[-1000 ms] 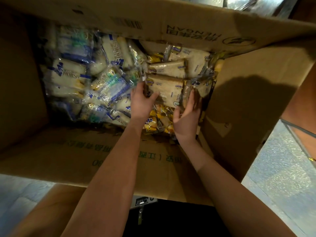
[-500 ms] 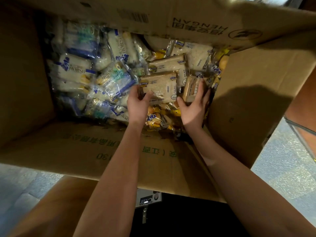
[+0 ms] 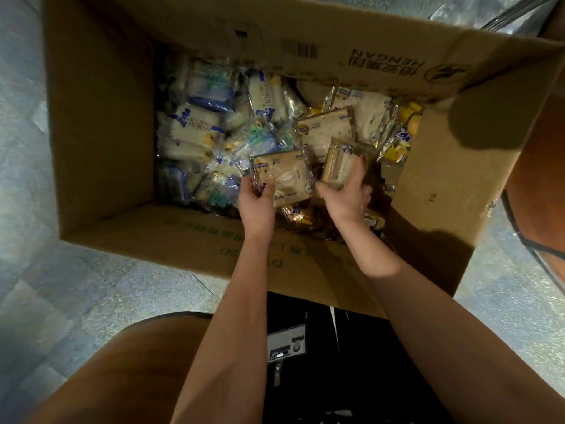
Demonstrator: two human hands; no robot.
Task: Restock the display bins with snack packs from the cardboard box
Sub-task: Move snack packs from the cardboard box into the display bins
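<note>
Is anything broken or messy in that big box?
Nothing looks broken or spilled. The snack packs lie jumbled and tilted inside the cardboard box, not stacked. The left hand grips a flat tan pack; the right hand grips a second tan pack.

Forearms reach forward; left hand (image 3: 256,206) grips a flat pack (image 3: 287,174), right hand (image 3: 347,195) a tilted pack (image 3: 341,160).

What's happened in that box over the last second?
The left hand has gripped a tan pack and the right hand a second tan pack; both packs have been drawn toward the near wall of the box. The blue packs lie as before.
</note>
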